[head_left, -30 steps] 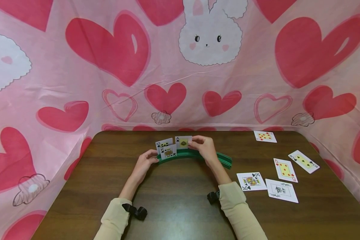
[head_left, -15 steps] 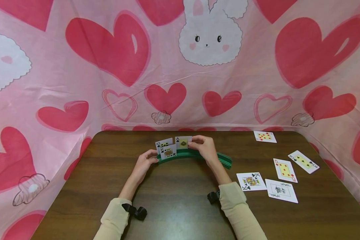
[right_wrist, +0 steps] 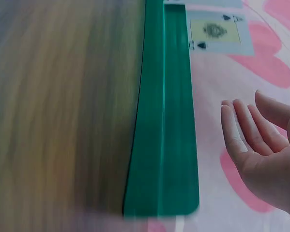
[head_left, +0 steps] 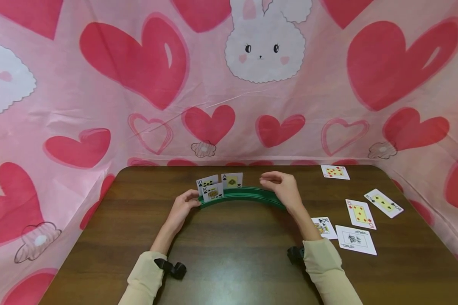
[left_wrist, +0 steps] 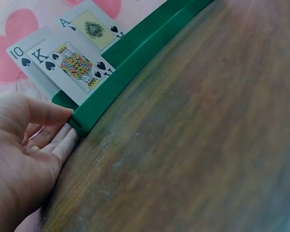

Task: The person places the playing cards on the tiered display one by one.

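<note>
A curved green playing-card holder (head_left: 252, 195) lies on the wooden table. At its left end stand the king of spades (left_wrist: 74, 65) in front, the ten of spades (left_wrist: 26, 53) behind it and the ace of spades (head_left: 232, 180) to the right in the rear slot. My left hand (head_left: 183, 207) pinches the holder's left end, thumb at the top edge and fingertips low behind it. To the right of the ace, apart from it, my right hand (head_left: 286, 190) hovers near the holder's right part, holding nothing, its fingers loosely bent in the right wrist view.
Face up on the right side of the table lie a king of clubs (head_left: 325, 228), partly hidden by the right forearm, a joker (head_left: 356, 240), a five of diamonds (head_left: 360, 214), a card with black pips (head_left: 383, 203) and a red-pip card (head_left: 335, 172). A pink heart-print cloth (head_left: 210, 93) hangs behind.
My right hand has let go of the ace of spades and moved right, its forearm now covering part of the king of clubs. The left hand stays on the holder.
</note>
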`<state>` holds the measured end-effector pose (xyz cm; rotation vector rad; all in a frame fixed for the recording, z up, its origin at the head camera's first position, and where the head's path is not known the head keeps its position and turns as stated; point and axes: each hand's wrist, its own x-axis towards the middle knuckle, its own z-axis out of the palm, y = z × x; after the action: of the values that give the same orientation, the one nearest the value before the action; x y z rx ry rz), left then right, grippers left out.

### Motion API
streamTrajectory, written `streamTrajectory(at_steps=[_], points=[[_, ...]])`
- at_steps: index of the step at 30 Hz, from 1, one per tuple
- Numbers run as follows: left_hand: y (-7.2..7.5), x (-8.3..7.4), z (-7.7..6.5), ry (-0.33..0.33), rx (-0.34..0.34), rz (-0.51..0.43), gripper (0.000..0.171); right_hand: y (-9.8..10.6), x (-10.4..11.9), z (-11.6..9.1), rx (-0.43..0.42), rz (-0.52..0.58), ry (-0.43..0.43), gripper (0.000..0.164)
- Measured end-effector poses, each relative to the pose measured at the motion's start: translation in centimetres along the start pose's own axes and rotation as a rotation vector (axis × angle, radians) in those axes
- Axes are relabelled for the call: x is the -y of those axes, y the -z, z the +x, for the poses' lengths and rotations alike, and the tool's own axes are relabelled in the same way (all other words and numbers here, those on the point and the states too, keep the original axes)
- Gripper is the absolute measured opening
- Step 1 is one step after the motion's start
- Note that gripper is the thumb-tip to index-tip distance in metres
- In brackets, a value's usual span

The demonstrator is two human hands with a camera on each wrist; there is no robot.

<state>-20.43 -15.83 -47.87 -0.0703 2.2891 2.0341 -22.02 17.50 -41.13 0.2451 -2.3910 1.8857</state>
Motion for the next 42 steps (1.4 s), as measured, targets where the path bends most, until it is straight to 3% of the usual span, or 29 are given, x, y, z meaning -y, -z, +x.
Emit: streamTrajectory(at_steps=[8, 21, 29, 36, 42], points=[[0.0, 0.0, 0.1, -0.009, -0.002, 0.017, 0.028, 4.9, 0.1, -2.2, -0.014, -0.218, 0.028, 0.029], [0.1, 0.1, 0.2, 0.0, -0.007, 0.032, 0.029, 11.1, -0.3, -5.5, -0.006, -0.427, 0.002, 0.03], [0.0, 0.1, 0.1, 0.009, -0.003, 0.024, 0.03, 13.0, -1.5, -7.0, 0.044, -0.473, -0.041, 0.031], [-0.1, 0.0, 0.0, 0.004, -0.013, 0.006, 0.029, 13.6, -2.7, -7.8, 0.162, -0.446, -0.058, 0.032], [-0.2, -0.1, -0.1, 0.004, -0.001, -0.021, 0.03, 13.8, -3.4, -8.2, 0.19, -0.5, -0.079, 0.033]])
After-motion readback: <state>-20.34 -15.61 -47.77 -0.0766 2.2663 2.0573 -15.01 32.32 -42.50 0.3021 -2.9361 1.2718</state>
